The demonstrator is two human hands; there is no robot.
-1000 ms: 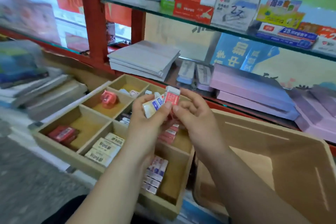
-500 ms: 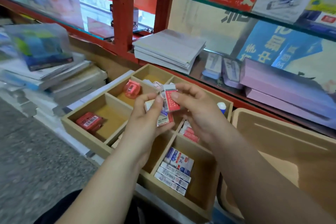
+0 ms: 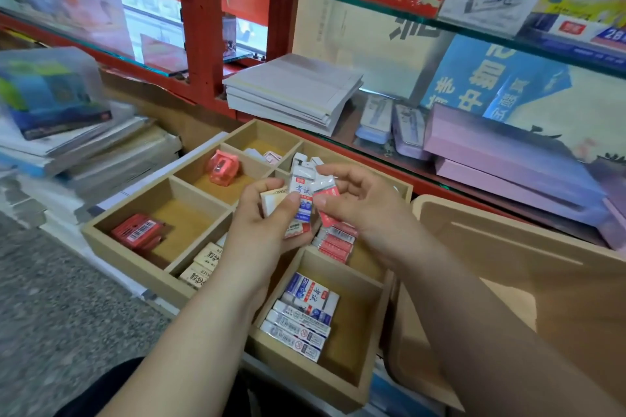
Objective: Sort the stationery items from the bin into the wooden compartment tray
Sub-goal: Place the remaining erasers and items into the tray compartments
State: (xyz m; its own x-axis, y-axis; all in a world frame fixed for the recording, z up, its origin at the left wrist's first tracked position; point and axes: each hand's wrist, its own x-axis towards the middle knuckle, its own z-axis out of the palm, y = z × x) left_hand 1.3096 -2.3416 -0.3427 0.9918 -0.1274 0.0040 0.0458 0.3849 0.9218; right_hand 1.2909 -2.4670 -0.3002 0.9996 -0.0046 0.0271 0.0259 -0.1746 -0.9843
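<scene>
Because the beige bin (image 3: 508,247) sits just right of the wooden tray (image 3: 135,267) and you are working with both hands above the tray's middle, anything that slips will probably drop into whichever compartment lies below, not the one it belongs in. A piece that bounces could also hop a divider. Your left hand (image 3: 267,223) is the weak point. Its fingers and thumb are curled round a small bundle of erasers, fanned and uneven, and I judge that tugging one free could loosen the rest. Your right hand (image 3: 366,210) pinches a red-and-white eraser (image 3: 327,200) between thumb and forefinger, right against the bundle. The wrappers look glossy, so a light pinch may slide. A mix-up is the other danger, because three sorts lie close together. The row of red erasers (image 3: 335,240) is directly beneath your hands, the stack of blue-and-white erasers (image 3: 301,318) fills the near compartment, and the cream erasers (image 3: 203,264) lie to the left of that, partly hidden by your wrist. Within the bundle, the blue-and-white eraser (image 3: 302,193) stands upright in front, a white block in a printed sleeve with blue characters. The cream eraser (image 3: 272,201) leans beside it toward your palm, and another piece shows below your thumb, too hidden to identify.
</scene>
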